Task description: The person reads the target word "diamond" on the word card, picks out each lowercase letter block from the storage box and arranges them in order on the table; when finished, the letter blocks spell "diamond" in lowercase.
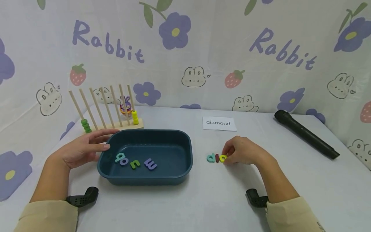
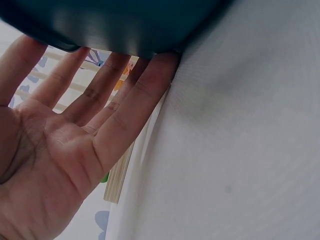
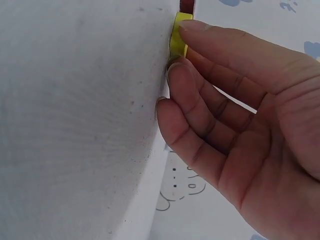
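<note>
My right hand pinches a yellow letter, apparently an "a", between thumb and fingertips at the tabletop. In the right wrist view the yellow letter shows edge-on under the thumb. Just left of it lie a dark red letter i and a teal letter d, in a row. My left hand rests against the left end of a dark blue tray, thumb at the rim and fairly straight fingers along the outer wall. Inside the tray lie a teal letter, a purple o, a green n and a purple m.
A white card printed "diamond" lies behind the letter row. Behind the tray stands a wooden peg rack with green and yellow beads, a small purple toy beyond it. A black tube-shaped object lies at the right.
</note>
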Demonstrator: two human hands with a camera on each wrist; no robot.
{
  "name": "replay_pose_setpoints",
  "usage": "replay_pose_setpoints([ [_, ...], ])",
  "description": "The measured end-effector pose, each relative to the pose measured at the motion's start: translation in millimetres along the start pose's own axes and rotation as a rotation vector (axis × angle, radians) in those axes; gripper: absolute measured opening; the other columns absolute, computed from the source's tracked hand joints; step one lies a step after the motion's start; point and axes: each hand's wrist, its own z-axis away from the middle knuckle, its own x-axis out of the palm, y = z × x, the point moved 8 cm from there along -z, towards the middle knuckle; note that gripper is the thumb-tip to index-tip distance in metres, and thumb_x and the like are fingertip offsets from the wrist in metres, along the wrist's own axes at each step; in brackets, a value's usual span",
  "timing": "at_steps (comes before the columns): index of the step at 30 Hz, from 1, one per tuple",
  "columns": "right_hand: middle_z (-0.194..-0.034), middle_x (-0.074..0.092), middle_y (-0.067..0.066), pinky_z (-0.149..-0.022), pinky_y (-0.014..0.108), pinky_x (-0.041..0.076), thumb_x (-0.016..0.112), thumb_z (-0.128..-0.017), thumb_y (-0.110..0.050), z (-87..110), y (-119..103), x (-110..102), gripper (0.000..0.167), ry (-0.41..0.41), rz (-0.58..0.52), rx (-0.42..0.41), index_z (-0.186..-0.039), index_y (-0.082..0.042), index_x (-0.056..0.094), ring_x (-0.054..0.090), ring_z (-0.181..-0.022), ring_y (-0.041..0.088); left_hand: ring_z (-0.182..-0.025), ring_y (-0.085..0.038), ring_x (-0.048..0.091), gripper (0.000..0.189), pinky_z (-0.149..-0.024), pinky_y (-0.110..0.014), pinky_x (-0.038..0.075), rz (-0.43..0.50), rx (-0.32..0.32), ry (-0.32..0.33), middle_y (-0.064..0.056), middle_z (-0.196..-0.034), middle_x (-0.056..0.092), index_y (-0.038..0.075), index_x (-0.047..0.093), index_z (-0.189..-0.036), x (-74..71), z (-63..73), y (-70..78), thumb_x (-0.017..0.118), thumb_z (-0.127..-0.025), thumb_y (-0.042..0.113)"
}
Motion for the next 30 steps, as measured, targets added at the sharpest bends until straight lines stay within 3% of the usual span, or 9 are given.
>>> replay_pose_setpoints([
  [8,-0.092,0.072,0.004,-0.078,0.035,0.051,0.077,-0.089,-0.023,13.3,-12.8,-18.9,0.034,-0.028,-0.02,-0.034,-0.118,-0.007,0.071,0.067,-0.083,0.019,-0.129,-0.018,0.054,0.058,-0.096,-0.045,0.06,-0.013,-0.008,0.0,-0.017,-0.168,0.025,0.023,0.042,-0.156,-1.3,-0.8,-1.1,0.062,-0.102,0.017],
  [18,-0.096,0.074,0.006,-0.078,0.033,0.055,0.07,-0.098,-0.026,18.0,-59.2,-39.7,0.021,0.058,-0.111,-0.224,-0.111,-0.01,0.074,0.069,-0.085,0.023,-0.132,-0.025,0.05,0.059,-0.096,-0.048,0.059,-0.017,-0.011,-0.002,-0.017,-0.166,0.027,0.023,0.041,-0.156,-3.5,-0.9,-1.5,0.062,-0.102,0.017],
  [30,-0.094,0.074,0.003,-0.079,0.036,0.057,0.07,-0.098,-0.02,4.0,-128.4,-45.0,0.015,-0.006,-0.113,-0.363,-0.11,-0.013,0.076,0.068,-0.085,0.022,-0.131,-0.024,0.052,0.059,-0.096,-0.046,0.06,-0.008,-0.002,-0.001,-0.017,-0.166,0.028,0.021,0.043,-0.156,1.5,-1.3,1.8,0.063,-0.101,0.017],
])
